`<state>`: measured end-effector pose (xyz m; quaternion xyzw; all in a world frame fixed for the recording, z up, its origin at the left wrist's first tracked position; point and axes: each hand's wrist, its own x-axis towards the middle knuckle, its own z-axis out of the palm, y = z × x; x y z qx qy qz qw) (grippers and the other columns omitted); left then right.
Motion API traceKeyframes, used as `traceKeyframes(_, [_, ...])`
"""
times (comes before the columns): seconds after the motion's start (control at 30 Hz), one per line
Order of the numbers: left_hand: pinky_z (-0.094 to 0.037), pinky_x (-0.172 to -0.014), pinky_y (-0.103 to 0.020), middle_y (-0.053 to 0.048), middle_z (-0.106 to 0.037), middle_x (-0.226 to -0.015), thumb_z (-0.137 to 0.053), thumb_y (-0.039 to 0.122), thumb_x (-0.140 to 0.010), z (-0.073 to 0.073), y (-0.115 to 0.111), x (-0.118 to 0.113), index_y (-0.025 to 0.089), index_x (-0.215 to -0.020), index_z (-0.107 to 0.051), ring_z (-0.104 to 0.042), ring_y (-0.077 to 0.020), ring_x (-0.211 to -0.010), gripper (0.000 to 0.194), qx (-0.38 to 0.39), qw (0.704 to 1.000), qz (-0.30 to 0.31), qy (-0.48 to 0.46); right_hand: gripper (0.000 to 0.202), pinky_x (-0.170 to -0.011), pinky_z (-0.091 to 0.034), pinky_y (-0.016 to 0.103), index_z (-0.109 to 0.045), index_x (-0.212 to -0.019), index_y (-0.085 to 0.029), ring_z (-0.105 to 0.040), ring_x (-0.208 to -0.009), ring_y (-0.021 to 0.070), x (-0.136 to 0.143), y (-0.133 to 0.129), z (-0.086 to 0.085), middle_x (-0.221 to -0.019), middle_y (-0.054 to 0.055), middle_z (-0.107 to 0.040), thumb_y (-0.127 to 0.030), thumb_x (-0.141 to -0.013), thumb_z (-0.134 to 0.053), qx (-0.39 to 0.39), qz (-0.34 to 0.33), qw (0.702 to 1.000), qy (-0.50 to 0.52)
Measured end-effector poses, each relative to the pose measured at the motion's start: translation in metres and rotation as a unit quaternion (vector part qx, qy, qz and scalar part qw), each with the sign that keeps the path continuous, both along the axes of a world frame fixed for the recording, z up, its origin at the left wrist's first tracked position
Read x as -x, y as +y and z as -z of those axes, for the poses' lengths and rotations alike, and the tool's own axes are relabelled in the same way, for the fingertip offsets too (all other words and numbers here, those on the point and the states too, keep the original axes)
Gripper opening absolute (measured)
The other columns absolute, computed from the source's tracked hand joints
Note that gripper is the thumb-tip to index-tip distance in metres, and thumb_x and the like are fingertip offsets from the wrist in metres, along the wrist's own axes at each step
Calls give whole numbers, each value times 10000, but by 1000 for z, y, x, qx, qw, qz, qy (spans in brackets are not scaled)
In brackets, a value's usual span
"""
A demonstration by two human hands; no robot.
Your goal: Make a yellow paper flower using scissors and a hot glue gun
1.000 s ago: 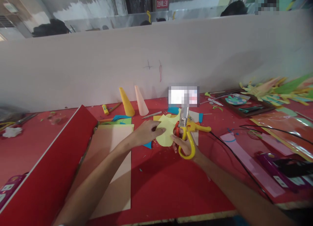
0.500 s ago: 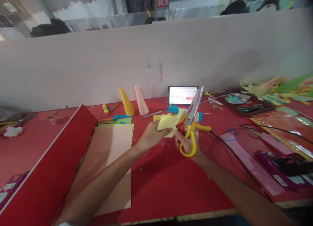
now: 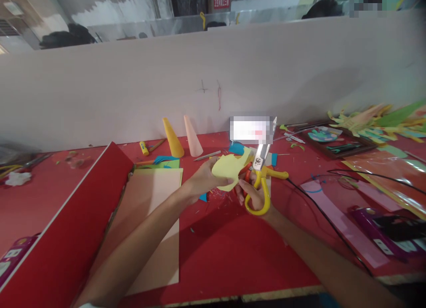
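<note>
My left hand (image 3: pixel 207 177) pinches a piece of pale yellow paper (image 3: pixel 227 169) with a rounded, irregular outline, held above the red table. In my right hand (image 3: pixel 254 195) are yellow-handled scissors (image 3: pixel 262 190), their metal blades pointing up and away. Orange-red handles (image 3: pixel 245 175) of another tool show between the paper and the scissors, by my right fingers; the rest of it is hidden. The right fingertips are at the lower right edge of the paper.
Behind stand a yellow cone (image 3: pixel 173 141) and a pale pink cone (image 3: pixel 193 139). A red box (image 3: pixel 83 210) and peach paper sheets (image 3: pixel 159 246) lie left. To the right are a dark tray (image 3: pixel 349 150), a black cable and pink strips (image 3: pixel 346 230). Small scraps lie under my hands.
The yellow paper has turned and shows more of its flat face. A blue scrap now shows below my left hand. The scissors have barely moved.
</note>
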<state>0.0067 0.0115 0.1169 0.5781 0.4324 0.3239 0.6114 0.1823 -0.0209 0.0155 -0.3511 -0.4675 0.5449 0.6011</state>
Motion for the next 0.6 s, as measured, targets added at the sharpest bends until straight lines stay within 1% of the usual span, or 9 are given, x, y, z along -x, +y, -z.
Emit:
traceKeyframes(0.1, [-550, -801, -319, -76, -752, -1102, -902, 203, -638, 0, 0, -1, 179, -1282, -653, -708, -212, -954, 692, 23, 1000, 17, -8, 387, -338, -399, 229, -530, -787, -238, -462, -358, 88, -1, 1, 1, -593, -60, -582, -534, -874, -763, -9, -4, 1000, 7])
traceKeyframes(0.23, [-516, -754, -293, -55, -752, -993, -865, 211, -652, 5, 0, -2, 155, -1090, -712, -688, -177, -842, 467, 36, 999, 21, -16, 362, -372, -402, 220, -543, -814, -237, -456, -346, 95, -3, 2, 3, -477, -92, -496, -531, -903, -736, -20, -36, 999, -11])
traceKeyframes(0.33, [-500, -755, -280, -55, -747, -987, -860, 253, -680, 10, -1, -3, 155, -1032, -727, -683, -174, -860, 389, 29, 998, 19, -43, 373, -384, -403, 218, -538, -819, -238, -456, -350, 99, -4, 2, 3, -448, -98, -483, -547, -900, -730, -11, -37, 999, -23])
traceKeyframes(0.43, [-519, -804, -295, -67, -757, -1014, -855, 323, -723, 16, -1, -5, 163, -1065, -736, -696, -194, -916, 396, 15, 998, 33, -56, 393, -368, -401, 221, -538, -808, -240, -446, -352, 97, -3, 3, 0, -465, -91, -498, -572, -878, -736, -11, -5, 1000, -21])
traceKeyframes(0.53, [-527, -772, -305, -62, -755, -948, -823, 329, -749, 23, 0, -7, 152, -998, -737, -685, -197, -862, 318, -35, 999, 33, 12, 433, -340, -398, 220, -541, -786, -240, -435, -354, 84, -2, 4, -6, -541, -69, -562, -600, -822, -778, -6, 36, 999, -14])
traceKeyframes(0.6, [-518, -722, -298, -48, -740, -885, -793, 308, -758, 25, 2, -6, 147, -945, -726, -661, -180, -786, 256, -74, 995, 13, 62, 462, -325, -382, 215, -528, -731, -239, -413, -342, 77, -2, 3, -11, -537, -67, -547, -612, -808, -789, 3, 36, 999, -7])
